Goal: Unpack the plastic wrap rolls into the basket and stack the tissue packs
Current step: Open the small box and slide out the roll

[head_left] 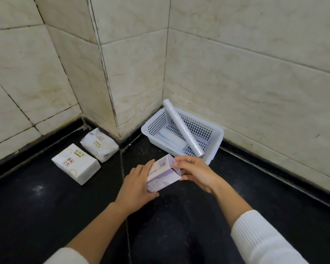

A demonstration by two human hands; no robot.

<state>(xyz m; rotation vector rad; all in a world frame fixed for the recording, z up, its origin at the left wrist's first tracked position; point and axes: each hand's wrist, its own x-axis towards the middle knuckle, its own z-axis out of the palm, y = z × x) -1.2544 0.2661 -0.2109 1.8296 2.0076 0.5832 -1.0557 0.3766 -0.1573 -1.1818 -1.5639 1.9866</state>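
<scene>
My left hand [136, 184] grips the near end of a purple and white plastic wrap box [161, 173] held over the black counter. My right hand [193, 171] pinches the open flap at the box's far end. A white perforated basket [214, 139] stands in the corner just beyond; one bare plastic wrap roll [182, 128] leans across it, its top end over the far rim. A flat white and blue pack [171, 139] lies on the basket's floor. Two white tissue packs lie side by side on the counter at left, one nearer [75, 166] and one farther [99, 144].
Beige tiled walls close in behind and on the right, and a tiled pillar corner juts out between the tissue packs and the basket. The black counter [46, 206] stretches toward me and to the left.
</scene>
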